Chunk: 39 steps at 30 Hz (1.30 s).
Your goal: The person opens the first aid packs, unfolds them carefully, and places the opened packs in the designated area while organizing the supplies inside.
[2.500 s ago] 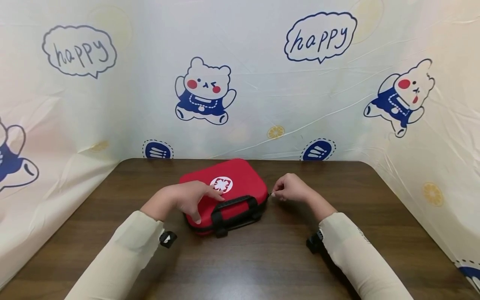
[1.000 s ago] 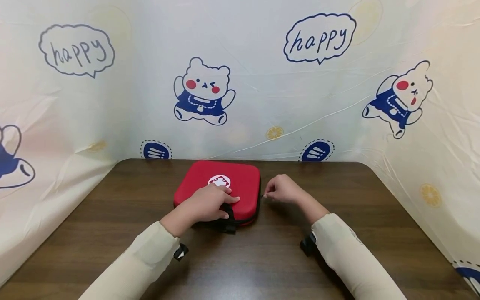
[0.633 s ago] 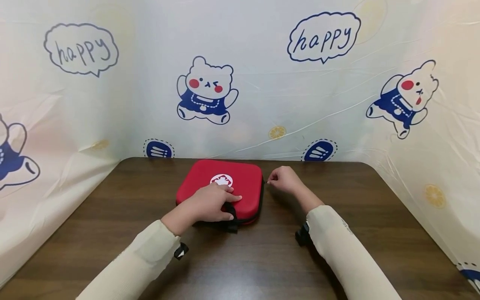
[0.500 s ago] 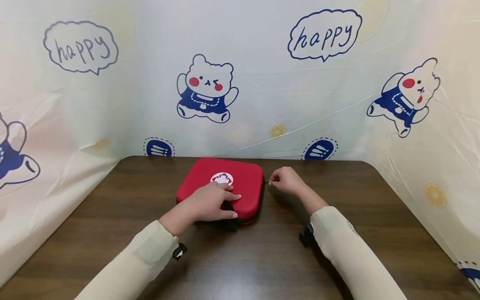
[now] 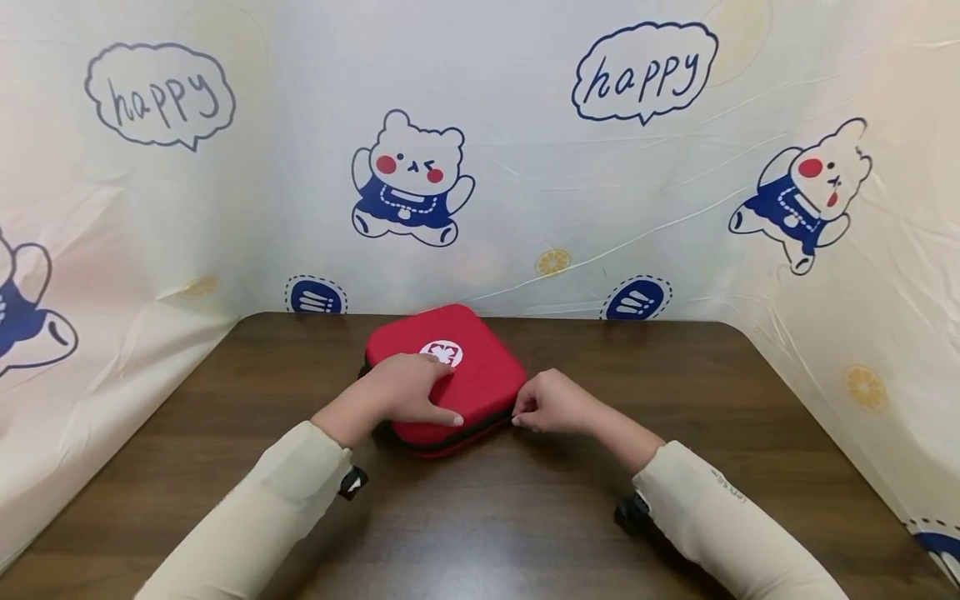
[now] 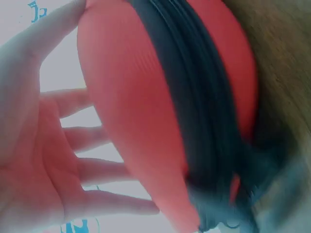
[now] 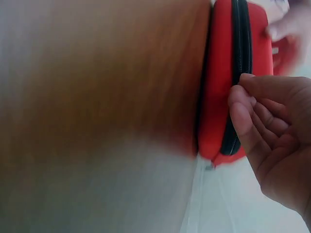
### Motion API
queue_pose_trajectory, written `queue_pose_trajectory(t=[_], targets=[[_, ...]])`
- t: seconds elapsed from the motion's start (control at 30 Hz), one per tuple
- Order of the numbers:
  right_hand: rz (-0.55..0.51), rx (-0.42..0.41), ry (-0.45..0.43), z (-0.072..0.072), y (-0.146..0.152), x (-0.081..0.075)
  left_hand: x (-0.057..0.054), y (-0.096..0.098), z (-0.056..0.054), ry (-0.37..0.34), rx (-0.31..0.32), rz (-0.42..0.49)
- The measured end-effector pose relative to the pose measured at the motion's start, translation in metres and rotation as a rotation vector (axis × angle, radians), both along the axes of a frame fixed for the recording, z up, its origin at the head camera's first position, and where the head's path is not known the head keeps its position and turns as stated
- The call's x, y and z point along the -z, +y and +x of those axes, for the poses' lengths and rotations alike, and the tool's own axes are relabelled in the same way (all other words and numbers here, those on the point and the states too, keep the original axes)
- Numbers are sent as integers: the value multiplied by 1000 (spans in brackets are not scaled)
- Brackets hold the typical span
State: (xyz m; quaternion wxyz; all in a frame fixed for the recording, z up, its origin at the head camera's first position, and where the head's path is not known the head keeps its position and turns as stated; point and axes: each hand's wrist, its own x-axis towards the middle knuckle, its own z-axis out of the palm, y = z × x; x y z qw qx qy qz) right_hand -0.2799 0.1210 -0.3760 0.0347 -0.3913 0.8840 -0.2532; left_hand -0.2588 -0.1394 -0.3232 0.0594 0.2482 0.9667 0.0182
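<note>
A red first-aid case [image 5: 483,367] with a white round emblem [image 5: 441,353] lies on the table, lid up and set at an angle. On its lid rests my left hand [image 5: 408,390], fingers spread and fairly straight, thumb near the front edge. In the left wrist view a blurred black handle [image 6: 262,170] sticks out from the case's side. My right hand [image 5: 555,402] is at the case's right corner, thumb and forefinger pinched together on the black zipper [image 7: 242,43]. Those fingertips cover the zipper pull.
The brown wooden table [image 5: 480,533] extends on all sides of the case. Behind and beside it hangs a pale printed curtain [image 5: 525,183], close to the case's far corner. Black camera straps [image 5: 352,482] sit on both wrists.
The case has turned clockwise, taking its handle from the front round to the left. My right hand has come nearer along the zipper; the left hand has shifted slightly left on the lid.
</note>
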Motion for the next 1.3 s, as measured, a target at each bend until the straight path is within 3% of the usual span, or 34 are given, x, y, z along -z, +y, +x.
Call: queue_pose_trajectory(t=[0.2,0.37,0.6,0.93,1.17,1.3], targets=[[12,-110,83,27,-25,-3,-1,5,6,-43,-13,-57],[24,-133,145,31,-24,-3,-2,5,8,-76,-27,-48],[2,-125,115,18,0,-2,-3,1,8,-119,-26,-26],[38,16,109,-17,4,-1,-4,-1,9,-150,-19,-8],[24,25,66,-17,3,-2,-1,-8,10,-120,4,8],[-9,52,-11,-17,7,-3,1,-24,12,-96,36,124]])
